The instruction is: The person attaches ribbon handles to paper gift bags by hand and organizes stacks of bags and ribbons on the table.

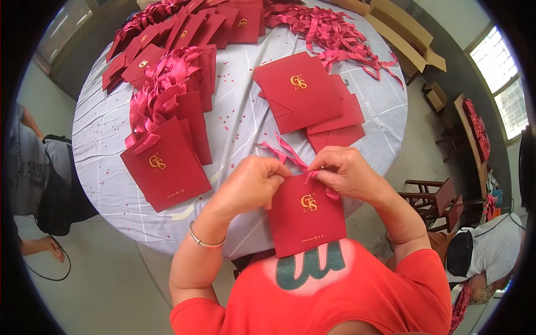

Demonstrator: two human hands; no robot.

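A small red paper gift bag (307, 226) with a gold emblem stands upright against my shirt at the table's near edge. My left hand (258, 181) is closed at the bag's top left corner, thumb and fingers pinching its rim. Over the top right edge, my right hand (347, 172) pinches a pink ribbon (293, 154). The ribbon's loose ends stick up and away between my hands, and a loop of it hangs by the right fingers. Whether the ribbon passes through holes in the bag is hidden.
A stack of flat red bags (304, 103) lies just beyond my hands. Ribboned bags (170, 164) overlap in a row on the left of the round cloth-covered table (234, 72). Loose ribbons (329, 33) heap at the far right. People stand left and right; a wooden chair (432, 201) is at right.
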